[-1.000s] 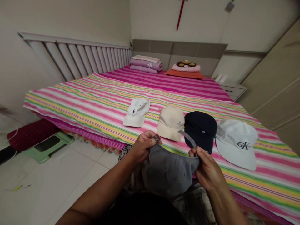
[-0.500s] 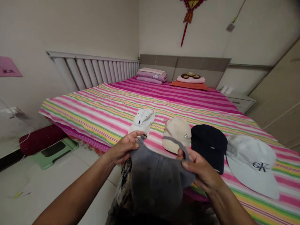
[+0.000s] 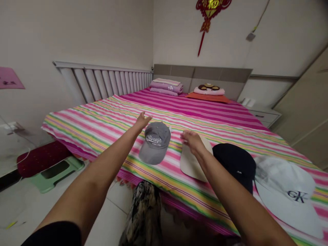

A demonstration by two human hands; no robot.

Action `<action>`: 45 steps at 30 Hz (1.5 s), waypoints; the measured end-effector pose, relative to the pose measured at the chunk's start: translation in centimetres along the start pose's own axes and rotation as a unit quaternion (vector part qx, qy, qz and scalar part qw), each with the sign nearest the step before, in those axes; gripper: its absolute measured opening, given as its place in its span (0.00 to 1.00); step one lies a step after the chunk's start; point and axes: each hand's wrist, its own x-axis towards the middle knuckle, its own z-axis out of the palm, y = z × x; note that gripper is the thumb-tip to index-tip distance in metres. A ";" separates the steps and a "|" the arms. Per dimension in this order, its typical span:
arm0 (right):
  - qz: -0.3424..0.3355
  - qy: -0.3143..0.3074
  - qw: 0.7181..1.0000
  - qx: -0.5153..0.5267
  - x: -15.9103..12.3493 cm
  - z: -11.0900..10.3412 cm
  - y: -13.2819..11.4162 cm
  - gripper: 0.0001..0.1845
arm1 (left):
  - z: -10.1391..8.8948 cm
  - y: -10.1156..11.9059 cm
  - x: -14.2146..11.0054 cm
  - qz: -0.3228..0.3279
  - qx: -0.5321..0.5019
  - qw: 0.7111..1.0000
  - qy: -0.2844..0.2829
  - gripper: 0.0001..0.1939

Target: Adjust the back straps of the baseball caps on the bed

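Note:
On the striped bed sheet lies a grey baseball cap (image 3: 155, 145) with white "Always" lettering, its brim toward me. A scrap of white shows at its back right edge; the small white cap is otherwise hidden. Just past the grey cap's left side is my left hand (image 3: 142, 121), empty, thumb and fingers apart. My right hand (image 3: 193, 140), also empty with loosely extended fingers, is over the beige cap (image 3: 191, 165) and partly covers it. Whether it touches that cap I cannot tell. Farther right sit a black cap (image 3: 234, 159) and a white cap with dark letters (image 3: 287, 184).
Folded purple bedding (image 3: 166, 87) and a pink-and-orange pile (image 3: 208, 92) rest near the headboard (image 3: 176, 71). A white rail (image 3: 102, 73) borders the bed's left side. On the floor at left stand a green stool (image 3: 57, 172) and a dark red bolster-like object (image 3: 42, 157).
The grey cap has left both hands and now lies on the bed where the white cap was visible. It has turned front side up. My hands have reached forward and let go.

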 end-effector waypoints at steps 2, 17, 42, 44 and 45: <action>0.050 -0.037 0.998 -0.025 -4.1 -2.5 3.5 0.12 | 0.4 -3.6 -2.9 0.040 0.032 0.998 -0.021 0.37; 0.152 0.133 0.945 0.256 -10.2 -10.4 10.9 0.07 | 8.7 -8.9 -20.9 0.016 -0.155 0.975 -0.160 0.22; 0.004 -0.029 0.999 -0.029 -20.2 -12.1 7.3 0.19 | 9.9 -1.9 -23.2 -0.172 -0.464 0.743 -0.450 0.17; -0.036 -0.060 0.996 -0.054 -19.9 -10.7 5.9 0.23 | 10.0 -1.7 -23.6 -0.168 -0.463 0.741 -0.456 0.17; -0.039 -0.074 0.995 -0.059 -19.7 -10.0 5.4 0.23 | 10.0 -1.7 -23.7 -0.167 -0.463 0.740 -0.458 0.17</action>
